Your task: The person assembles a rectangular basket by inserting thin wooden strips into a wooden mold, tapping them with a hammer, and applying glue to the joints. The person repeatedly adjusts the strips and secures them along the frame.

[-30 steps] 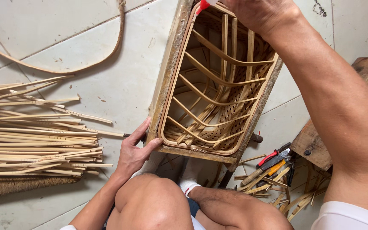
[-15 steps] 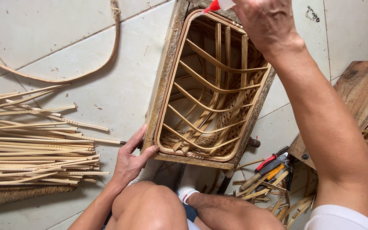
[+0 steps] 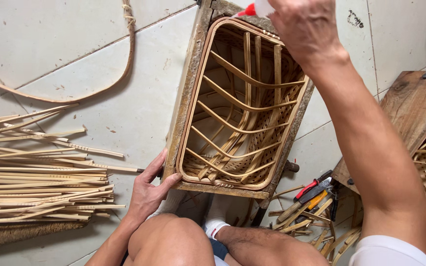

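A rectangular woven bamboo basket [image 3: 232, 167] with curved ribs sits inside a worn wooden frame [image 3: 186, 106] on the tiled floor. My left hand [image 3: 150, 189] rests on the frame's near left corner, thumb on the rim. My right hand [image 3: 304, 27] is at the basket's far edge, closed around a white bottle with a red cap [image 3: 250, 9], only partly in view. My bare knees and white socks lie below the basket.
A pile of thin bamboo strips [image 3: 35, 172] lies left. A long bent strip [image 3: 119, 74] curves across the floor behind it. Cutters with red and orange handles [image 3: 311, 192] and offcuts lie at the right, next to a wooden board [image 3: 410, 113] and more woven pieces.
The view has shifted slightly; my right hand with the bottle stays at the basket's far edge, and my left hand keeps its place on the frame's corner.
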